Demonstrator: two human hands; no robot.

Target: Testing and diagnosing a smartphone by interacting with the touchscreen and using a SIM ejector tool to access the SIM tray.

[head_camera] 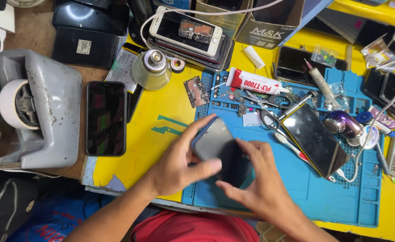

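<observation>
Blue mat [323, 197]: both hands' fingers [202, 168] curled round dark phone [220, 148]

Both hands meet over the near left part of the work mat, a phone between them.

The phone [220, 150] sits between the left hand [179, 163] and the right hand [262, 183], above the work mat [323, 192], which lies on the table [161, 134]. Right of it on the mat lies a second phone [314, 139], with scissors [269, 117] just behind that one's far corner. Behind these, a glue tube [256, 83] lies across the mat's far edge, and a small circuit board [196, 91] sits left of it. Further left, off the mat, a third phone [106, 118] lies beside a tape dispenser [36, 107]. A stack of phones [188, 33] sits at the back; its count is hard to tell.
</observation>
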